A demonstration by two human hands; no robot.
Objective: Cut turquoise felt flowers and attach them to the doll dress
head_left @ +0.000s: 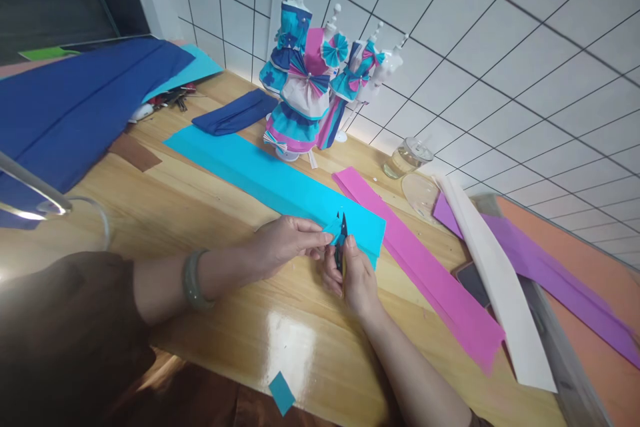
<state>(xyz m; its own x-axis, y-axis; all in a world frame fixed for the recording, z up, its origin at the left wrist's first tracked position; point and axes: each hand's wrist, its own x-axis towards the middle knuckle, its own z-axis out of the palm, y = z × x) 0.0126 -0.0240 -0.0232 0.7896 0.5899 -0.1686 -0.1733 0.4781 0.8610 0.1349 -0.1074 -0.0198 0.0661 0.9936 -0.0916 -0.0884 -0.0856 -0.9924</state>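
Note:
My left hand [290, 243] pinches a small piece of turquoise paper [332, 229] between thumb and fingers. Black thread snips [342, 240] are gripped in my right hand [353, 273], their blades pointing up and away from me at the edge of that piece. Both hands meet over the near right end of a long turquoise strip [280, 177] lying on the table. Part of the snips' handle is hidden by my right fingers. Near the table's front edge lies a small teal scrap [282, 393].
Miniature dress forms [305, 80] in paper dresses stand by the tiled wall. A pink strip [425, 267], a white strip [500, 280] and a purple strip [545, 267] lie rightward. A glass cup [406, 159] stands behind them. Dark blue sheets [75, 100] cover the left side.

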